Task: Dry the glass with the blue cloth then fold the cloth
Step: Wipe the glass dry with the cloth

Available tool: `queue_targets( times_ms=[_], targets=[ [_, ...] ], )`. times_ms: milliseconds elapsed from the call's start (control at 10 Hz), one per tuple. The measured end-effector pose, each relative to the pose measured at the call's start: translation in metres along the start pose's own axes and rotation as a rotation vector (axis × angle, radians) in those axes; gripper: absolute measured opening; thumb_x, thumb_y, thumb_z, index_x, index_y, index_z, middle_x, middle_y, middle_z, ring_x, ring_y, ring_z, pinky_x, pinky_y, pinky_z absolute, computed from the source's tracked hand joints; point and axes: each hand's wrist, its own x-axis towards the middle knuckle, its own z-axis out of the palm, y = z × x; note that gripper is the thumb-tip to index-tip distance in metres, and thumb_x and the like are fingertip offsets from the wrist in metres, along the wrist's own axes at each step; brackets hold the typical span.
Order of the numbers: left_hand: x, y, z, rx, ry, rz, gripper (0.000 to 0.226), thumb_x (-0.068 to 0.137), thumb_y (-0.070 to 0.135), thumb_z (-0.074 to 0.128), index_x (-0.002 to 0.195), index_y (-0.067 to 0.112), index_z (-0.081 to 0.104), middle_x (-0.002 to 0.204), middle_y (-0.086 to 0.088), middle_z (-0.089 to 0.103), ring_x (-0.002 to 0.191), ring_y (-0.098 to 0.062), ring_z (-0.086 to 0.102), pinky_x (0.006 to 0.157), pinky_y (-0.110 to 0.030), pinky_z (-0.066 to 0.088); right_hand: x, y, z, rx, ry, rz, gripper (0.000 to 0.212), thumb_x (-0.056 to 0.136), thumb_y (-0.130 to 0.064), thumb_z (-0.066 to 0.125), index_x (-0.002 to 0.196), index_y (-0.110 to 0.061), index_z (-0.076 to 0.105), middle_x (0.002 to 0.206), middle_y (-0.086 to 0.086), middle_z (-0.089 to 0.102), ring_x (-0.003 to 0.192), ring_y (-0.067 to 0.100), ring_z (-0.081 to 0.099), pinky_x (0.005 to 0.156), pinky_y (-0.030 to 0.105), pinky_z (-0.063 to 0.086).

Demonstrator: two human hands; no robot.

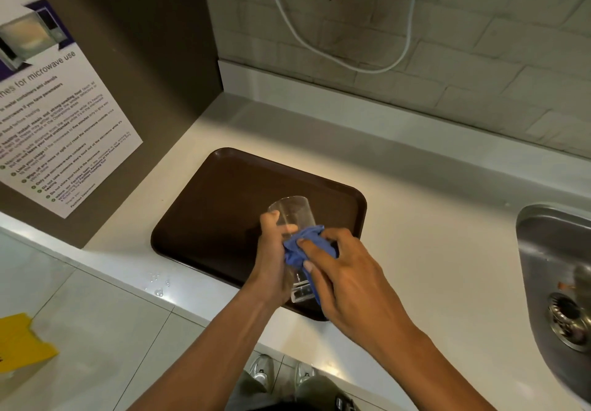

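Note:
A clear drinking glass (292, 214) is held tilted above the brown tray (208, 206), its open mouth pointing away from me and its thick base toward me. My left hand (271, 260) is wrapped around the glass's left side. My right hand (345, 279) presses a bunched blue cloth (302, 244) against the glass's right side, fingers spread over the cloth. Part of the cloth hangs down beside the glass base, and the glass's middle is hidden by cloth and fingers.
The tray lies on a white counter (415, 234). A steel sink (559, 282) with a drain is at the right. Water drops (158, 286) sit near the counter's front edge. A microwave notice (54, 107) hangs on the left panel. A yellow object (22, 343) lies low left.

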Motion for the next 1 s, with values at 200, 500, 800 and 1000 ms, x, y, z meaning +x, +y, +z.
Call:
queue_targets(
  times_ms=[200,500,800,1000],
  targets=[
    [0.006,0.013,-0.009,0.016,0.044,0.107,0.062,0.101,0.057,0.026,0.120,0.008,0.058,0.099,-0.016,0.068,0.087,-0.028,0.068,0.073,-0.038,0.054,-0.027,-0.001,-0.002,0.153,-0.024,-0.063,0.036,0.102,-0.034,0.038,0.133,-0.026,0.055,0.128,0.001,0.053,0.114,0.019,0.053,0.089,0.035,0.050],
    [-0.002,0.017,-0.011,-0.015,-0.013,0.144,0.062,0.099,0.058,0.026,0.108,0.007,0.061,0.092,-0.016,0.071,0.080,-0.028,0.070,0.068,-0.036,0.057,-0.022,0.000,0.006,0.313,-0.004,-0.015,0.037,0.103,-0.031,0.045,0.139,-0.024,0.051,0.129,-0.004,0.051,0.119,0.014,0.051,0.095,0.014,0.041],
    [-0.006,0.009,-0.014,-0.013,-0.099,0.156,0.068,0.099,0.058,0.020,0.095,0.008,0.066,0.080,-0.014,0.070,0.062,-0.019,0.073,0.056,-0.030,0.057,-0.010,0.000,0.004,0.210,0.022,0.003,0.047,0.102,-0.046,0.033,0.145,-0.029,0.044,0.136,0.001,0.045,0.110,0.003,0.046,0.092,0.008,0.040],
    [-0.015,-0.001,-0.012,0.030,-0.123,0.084,0.075,0.096,0.063,0.024,0.110,0.005,0.069,0.094,-0.018,0.075,0.081,-0.030,0.072,0.077,-0.040,0.056,-0.008,0.015,0.005,0.321,0.027,0.090,0.046,0.101,-0.049,0.032,0.143,-0.033,0.045,0.130,-0.003,0.048,0.109,0.008,0.053,0.095,0.027,0.048]
  ],
)
